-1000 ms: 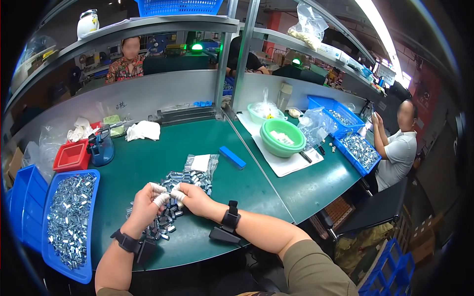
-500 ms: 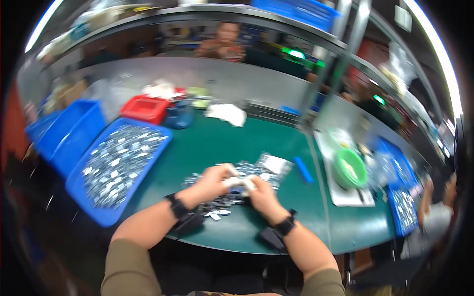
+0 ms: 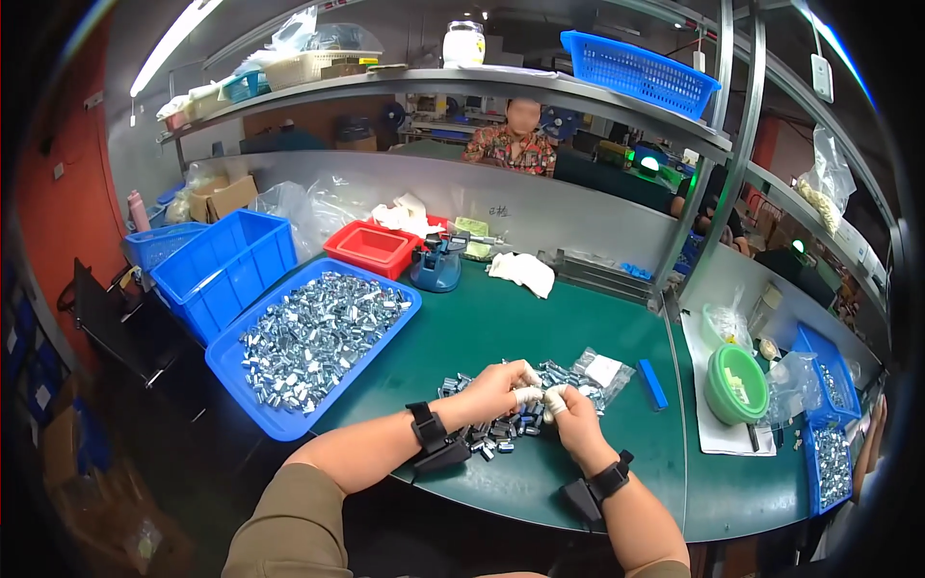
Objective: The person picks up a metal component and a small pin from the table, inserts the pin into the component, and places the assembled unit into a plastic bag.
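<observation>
"Metal parts, where?"
"Heaped on the green counter, beneath the left hand and right hand."
"Fingers?"
"Bent, tips nearly meeting; how closed, or on what, I can't tell."

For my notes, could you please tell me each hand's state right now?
Left hand: fingers curled over parts; hold cannot be told.
Right hand: fingers curled too; hold cannot be told.

Two hands and two wristbands at lower center; one blue bar right of them; one jar, top center; one blue basket, upper right; two white cloths mid-frame; one parts tray at left, two more at far right.
</observation>
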`<action>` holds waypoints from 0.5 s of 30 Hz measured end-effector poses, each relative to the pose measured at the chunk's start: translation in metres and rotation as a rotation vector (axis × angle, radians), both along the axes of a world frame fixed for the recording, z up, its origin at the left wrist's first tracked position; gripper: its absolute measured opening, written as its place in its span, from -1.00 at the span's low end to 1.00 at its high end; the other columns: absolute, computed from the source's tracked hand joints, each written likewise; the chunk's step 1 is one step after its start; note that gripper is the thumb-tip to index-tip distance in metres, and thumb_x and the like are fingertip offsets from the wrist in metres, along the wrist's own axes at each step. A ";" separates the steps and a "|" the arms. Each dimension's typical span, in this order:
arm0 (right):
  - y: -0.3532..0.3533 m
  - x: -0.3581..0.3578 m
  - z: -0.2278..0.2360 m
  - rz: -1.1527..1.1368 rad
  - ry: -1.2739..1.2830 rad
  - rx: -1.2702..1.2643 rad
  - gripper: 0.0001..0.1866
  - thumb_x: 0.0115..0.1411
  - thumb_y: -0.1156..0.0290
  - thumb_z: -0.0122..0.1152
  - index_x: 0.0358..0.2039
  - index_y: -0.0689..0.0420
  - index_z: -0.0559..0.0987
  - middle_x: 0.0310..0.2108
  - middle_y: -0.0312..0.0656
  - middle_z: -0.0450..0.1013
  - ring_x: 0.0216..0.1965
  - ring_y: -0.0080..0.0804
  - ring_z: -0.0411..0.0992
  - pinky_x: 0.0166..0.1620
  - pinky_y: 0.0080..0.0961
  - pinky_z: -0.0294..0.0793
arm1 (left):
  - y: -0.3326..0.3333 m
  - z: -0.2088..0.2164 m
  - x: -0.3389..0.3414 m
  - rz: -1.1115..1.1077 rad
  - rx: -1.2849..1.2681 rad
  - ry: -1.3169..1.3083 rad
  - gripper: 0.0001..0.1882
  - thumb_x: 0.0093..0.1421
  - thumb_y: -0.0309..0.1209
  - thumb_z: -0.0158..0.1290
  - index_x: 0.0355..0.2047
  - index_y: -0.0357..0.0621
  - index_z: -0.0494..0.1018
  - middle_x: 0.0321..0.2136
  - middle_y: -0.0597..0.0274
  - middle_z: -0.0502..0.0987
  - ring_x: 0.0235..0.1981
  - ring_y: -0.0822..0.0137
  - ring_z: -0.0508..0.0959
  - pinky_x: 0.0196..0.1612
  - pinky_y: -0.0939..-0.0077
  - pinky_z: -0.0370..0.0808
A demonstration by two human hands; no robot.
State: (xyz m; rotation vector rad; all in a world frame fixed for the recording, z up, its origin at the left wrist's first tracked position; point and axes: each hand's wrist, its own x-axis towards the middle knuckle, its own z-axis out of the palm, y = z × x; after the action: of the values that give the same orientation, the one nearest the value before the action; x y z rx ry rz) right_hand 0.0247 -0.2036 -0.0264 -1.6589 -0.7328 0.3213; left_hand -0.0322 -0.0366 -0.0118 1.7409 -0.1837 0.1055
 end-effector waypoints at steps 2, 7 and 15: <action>0.000 0.001 0.000 0.003 0.004 0.004 -0.89 0.14 0.44 -0.03 -0.45 0.20 0.41 -0.63 -0.40 0.30 -0.59 -0.70 0.21 -0.52 -0.73 0.22 | 0.001 0.001 0.002 -0.002 0.009 -0.007 -0.86 0.11 -0.46 -0.02 -0.35 -0.23 0.30 -0.53 0.32 0.42 -0.64 0.62 0.35 -0.61 0.75 0.30; 0.001 0.001 0.000 0.014 0.015 0.016 -0.86 0.16 0.37 -0.02 -0.45 0.15 0.40 -0.62 -0.44 0.28 -0.60 -0.74 0.16 -0.51 -0.78 0.16 | 0.002 0.003 0.001 -0.006 0.060 -0.020 -0.85 0.11 -0.45 -0.02 -0.34 -0.23 0.30 -0.53 0.32 0.42 -0.64 0.62 0.35 -0.62 0.75 0.30; 0.004 -0.004 -0.004 0.025 0.008 0.003 -0.88 0.15 0.39 -0.03 -0.41 0.18 0.40 -0.59 -0.41 0.30 -0.57 -0.71 0.20 -0.49 -0.76 0.19 | 0.004 0.001 -0.008 0.026 0.012 -0.056 -0.86 0.08 -0.48 0.00 -0.38 -0.26 0.31 -0.59 0.29 0.43 -0.67 0.59 0.36 -0.66 0.69 0.28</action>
State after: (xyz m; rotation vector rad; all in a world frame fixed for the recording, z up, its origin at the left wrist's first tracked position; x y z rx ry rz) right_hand 0.0208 -0.1998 -0.0306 -1.6463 -0.7483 0.3440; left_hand -0.0402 -0.0323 -0.0106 1.7535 -0.2030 0.1727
